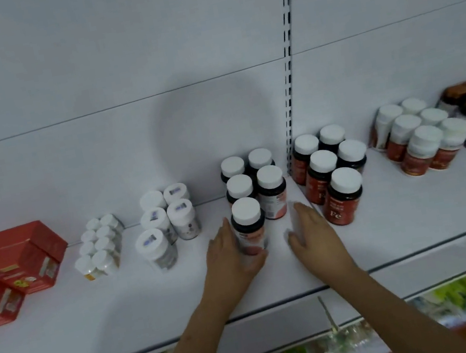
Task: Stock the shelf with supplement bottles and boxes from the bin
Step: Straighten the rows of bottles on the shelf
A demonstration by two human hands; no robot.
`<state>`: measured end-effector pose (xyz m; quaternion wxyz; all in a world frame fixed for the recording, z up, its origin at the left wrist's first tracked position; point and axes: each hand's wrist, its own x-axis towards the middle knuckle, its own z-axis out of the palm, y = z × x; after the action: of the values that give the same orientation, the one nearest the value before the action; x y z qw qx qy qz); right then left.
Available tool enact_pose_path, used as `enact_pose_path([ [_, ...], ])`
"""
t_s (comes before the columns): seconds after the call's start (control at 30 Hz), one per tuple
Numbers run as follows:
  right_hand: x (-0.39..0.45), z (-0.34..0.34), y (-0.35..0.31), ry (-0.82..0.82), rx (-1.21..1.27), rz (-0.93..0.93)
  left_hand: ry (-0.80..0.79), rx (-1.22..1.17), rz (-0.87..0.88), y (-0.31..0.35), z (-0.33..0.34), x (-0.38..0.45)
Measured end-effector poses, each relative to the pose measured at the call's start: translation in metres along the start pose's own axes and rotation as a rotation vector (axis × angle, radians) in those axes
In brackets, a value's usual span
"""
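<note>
The front bottle [248,226] is held upright on the shelf [405,226], gripped low on its label by the left hand [231,257], at the head of its column. The right hand [313,232] is kept flat and unclenched just beside it, with the vacant front slot lying between bottle and fingers [301,211].

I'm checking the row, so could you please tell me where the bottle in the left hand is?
The bottle stands mid-shelf at the front of the dark white-capped group, left hand round it.

White shelf [390,229] — bottles [333,171], seemingly red boxes [14,267]
</note>
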<state>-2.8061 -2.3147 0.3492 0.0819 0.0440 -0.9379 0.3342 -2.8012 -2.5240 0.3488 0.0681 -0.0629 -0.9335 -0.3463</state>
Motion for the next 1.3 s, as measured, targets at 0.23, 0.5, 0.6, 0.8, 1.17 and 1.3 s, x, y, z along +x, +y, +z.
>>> enact_pose_path([
  [0.23,0.006,0.013,0.015,0.039,-0.204,-0.068,0.078,0.078,0.029,0.005,0.021,0.001],
  [0.5,0.008,0.011,0.019,0.032,-0.134,-0.084,0.073,0.086,-0.011,0.009,0.020,0.001],
  [0.6,-0.005,0.004,0.015,0.062,-0.008,-0.087,0.244,0.024,-0.015,0.021,0.012,-0.008],
  [0.8,-0.053,-0.031,0.032,0.300,0.018,-0.011,0.238,-0.057,0.477,0.054,0.021,-0.036],
  [1.17,-0.016,-0.124,0.107,0.180,-0.057,0.205,-0.096,-0.154,0.158,0.125,0.113,0.022],
  [1.3,0.025,-0.129,0.124,-0.010,-0.039,0.150,-0.008,-0.060,0.100,0.129,0.132,0.041],
])
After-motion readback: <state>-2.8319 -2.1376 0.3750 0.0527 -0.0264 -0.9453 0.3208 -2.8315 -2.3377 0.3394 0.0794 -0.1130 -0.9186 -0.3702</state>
